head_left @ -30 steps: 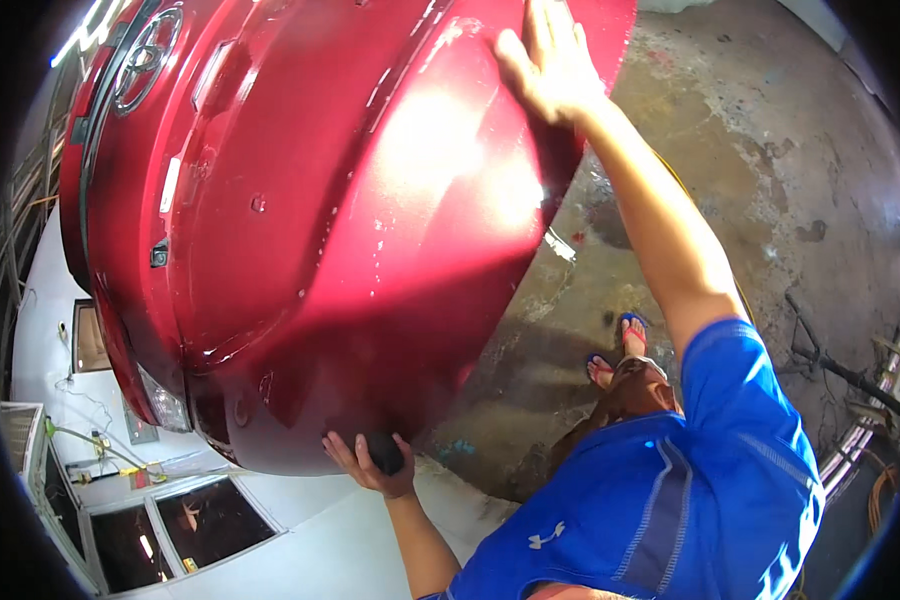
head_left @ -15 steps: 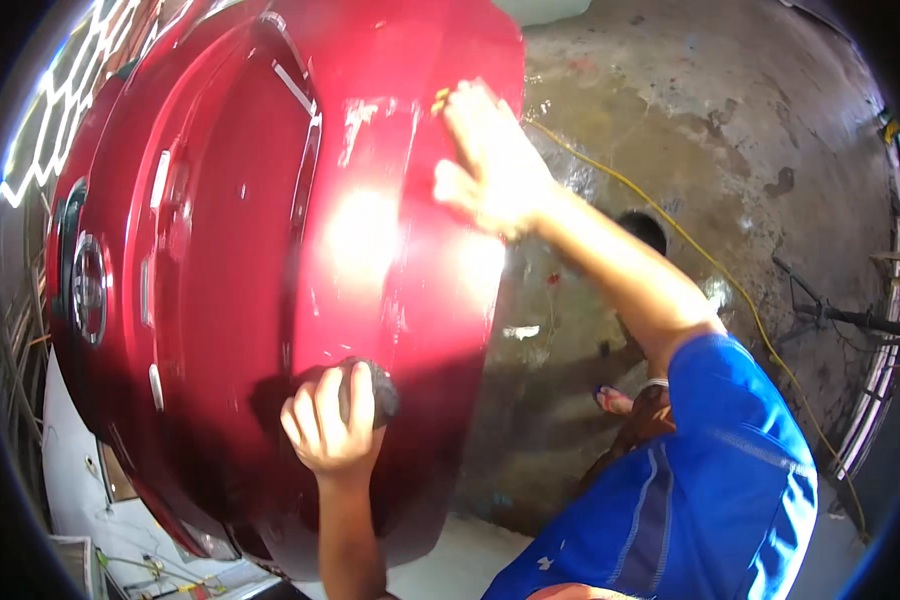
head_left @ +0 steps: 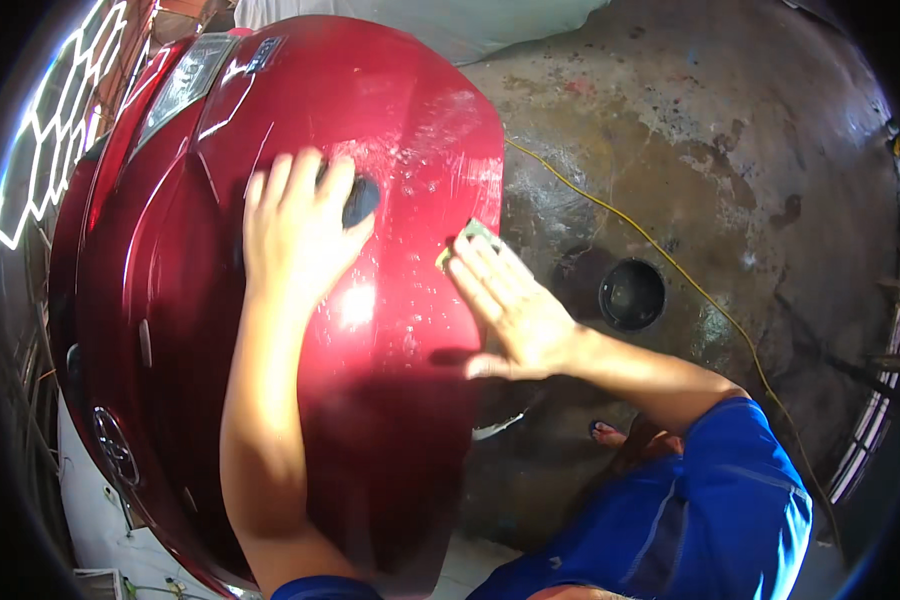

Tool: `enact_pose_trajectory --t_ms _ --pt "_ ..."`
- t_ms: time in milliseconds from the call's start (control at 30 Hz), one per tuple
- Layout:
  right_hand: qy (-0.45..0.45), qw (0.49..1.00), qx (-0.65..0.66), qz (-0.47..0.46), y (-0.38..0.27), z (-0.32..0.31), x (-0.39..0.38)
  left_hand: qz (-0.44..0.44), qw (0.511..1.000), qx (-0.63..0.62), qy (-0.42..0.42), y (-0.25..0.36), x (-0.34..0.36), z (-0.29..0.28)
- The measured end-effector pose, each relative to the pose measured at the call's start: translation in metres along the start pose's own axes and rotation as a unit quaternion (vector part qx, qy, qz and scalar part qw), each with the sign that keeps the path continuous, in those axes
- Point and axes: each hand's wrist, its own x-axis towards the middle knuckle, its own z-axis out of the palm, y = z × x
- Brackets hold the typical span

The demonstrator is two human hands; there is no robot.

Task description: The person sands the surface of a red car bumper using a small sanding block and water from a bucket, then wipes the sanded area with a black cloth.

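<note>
The wet red rear bumper (head_left: 425,150) of a car curves in front of me, with pale streaks and droplets on its surface. My left hand (head_left: 300,225) is closed over a dark rounded pad (head_left: 364,202), which shows beside its fingers on the bumper's upper part. Lower down, near the outer edge, my right hand (head_left: 520,315) presses a small greenish pad (head_left: 478,234) with a yellow part against the paint. Its fingers lie nearly straight over that pad, and the thumb stands apart. Both pads are partly hidden.
A black round bucket (head_left: 632,294) stands on the stained concrete floor (head_left: 710,150). A yellow cord (head_left: 660,245) runs across that floor. Pale sheeting (head_left: 470,25) lies beyond the car. Hexagonal lights (head_left: 45,150) glow at the far left.
The view has shifted towards the bumper's far corner. My left hand has moved up and far along the bumper with the dark pad. My right hand is now lower in view, and the bucket shows fully.
</note>
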Motion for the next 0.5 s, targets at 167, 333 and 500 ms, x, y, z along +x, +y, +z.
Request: enact_pose_trajectory --t_ms 167,333,500 --pt "0.111 0.975 -0.060 0.181 0.160 -0.067 0.140 0.000 0.998 -0.057 0.024 0.039 -0.077 -0.042" --pt "-0.006 1.000 -0.010 0.006 0.039 -0.016 0.034 -0.160 0.987 -0.016 0.008 0.082 -0.230 -0.089" --pt "0.099 0.988 -0.055 0.105 0.124 -0.055 0.150 -0.281 0.957 0.049 0.057 0.119 -0.284 -0.092"
